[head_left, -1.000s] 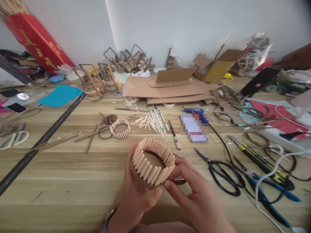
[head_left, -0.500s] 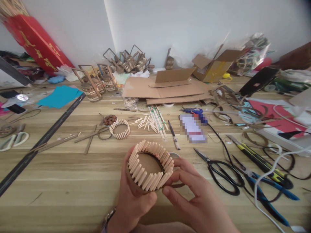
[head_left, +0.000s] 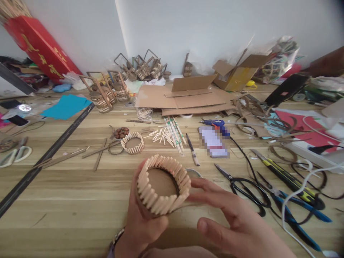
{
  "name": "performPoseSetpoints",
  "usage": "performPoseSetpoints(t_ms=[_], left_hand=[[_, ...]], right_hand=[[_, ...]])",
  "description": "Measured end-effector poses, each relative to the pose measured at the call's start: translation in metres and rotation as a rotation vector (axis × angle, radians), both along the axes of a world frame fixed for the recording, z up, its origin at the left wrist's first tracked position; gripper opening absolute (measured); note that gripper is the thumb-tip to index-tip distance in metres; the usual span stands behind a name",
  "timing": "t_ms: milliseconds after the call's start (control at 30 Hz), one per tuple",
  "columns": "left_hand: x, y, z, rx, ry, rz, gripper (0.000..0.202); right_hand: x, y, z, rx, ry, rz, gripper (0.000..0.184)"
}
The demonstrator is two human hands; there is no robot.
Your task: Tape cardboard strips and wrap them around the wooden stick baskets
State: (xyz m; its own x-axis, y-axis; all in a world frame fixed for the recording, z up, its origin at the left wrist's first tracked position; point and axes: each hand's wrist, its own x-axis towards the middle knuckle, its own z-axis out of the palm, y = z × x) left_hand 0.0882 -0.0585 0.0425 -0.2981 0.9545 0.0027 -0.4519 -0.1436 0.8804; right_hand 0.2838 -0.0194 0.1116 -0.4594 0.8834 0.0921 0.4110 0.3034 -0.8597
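We hold the stick-walled cup (head_left: 162, 185) above the counter (head_left: 67, 200), left hand (head_left: 146, 227) wrapped round it, right hand's (head_left: 232, 215) fingers spread alongside, contact unclear; stick ring seemingly complete, handle and lid absent.

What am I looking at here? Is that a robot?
No robot here: these are a person's own two bare hands. One camera, worn on the person's head, takes every picture, looking forward and down. The left hand holds a round cup-like piece with a ring of short wooden sticks standing around it. The right hand is spread beside it, its fingertips close to the ring; whether they touch is hard to tell. On the wooden table lie loose sticks, another stick ring, black scissors and a yellow-and-black cutter. Farther back stand little baskets with tall handles.
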Motion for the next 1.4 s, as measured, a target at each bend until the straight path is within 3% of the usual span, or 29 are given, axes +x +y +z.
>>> performPoseSetpoints(t_ms=[133, 300, 467, 567, 833, 967, 1100, 1400], left_hand=[[-0.011, 0.008, 0.003, -0.023, -0.206, -0.01, 0.083], [-0.013, 0.015, 0.015, -0.097, -0.364, -0.056, 0.08], [-0.016, 0.015, 0.008, -0.079, -0.399, -0.108, 0.057], [-0.016, 0.016, 0.006, -0.022, -0.413, -0.139, 0.055], [-0.006, 0.016, 0.014, 0.155, -0.641, -0.365, 0.056], [-0.006, 0.015, 0.01, 0.191, -0.726, -0.406, 0.052], [-0.007, 0.013, 0.007, 0.229, -0.779, -0.538, 0.048], [0.0, 0.011, 0.01, 0.276, -0.826, -0.711, 0.06]], right_hand=[[0.019, 0.005, -0.001, 0.149, -0.014, -0.231, 0.033], [0.027, 0.004, -0.003, 0.16, -0.008, -0.137, 0.025], [0.021, 0.001, -0.01, 0.152, -0.024, -0.14, 0.005], [0.02, 0.001, -0.01, 0.155, -0.01, -0.151, 0.009], [0.015, 0.003, -0.014, 0.057, 0.058, -0.185, 0.015], [0.008, 0.009, -0.017, 0.03, 0.077, -0.181, 0.018], [0.002, 0.014, -0.017, 0.021, 0.098, -0.164, 0.017], [-0.008, 0.022, -0.024, -0.007, 0.135, -0.128, 0.02]])
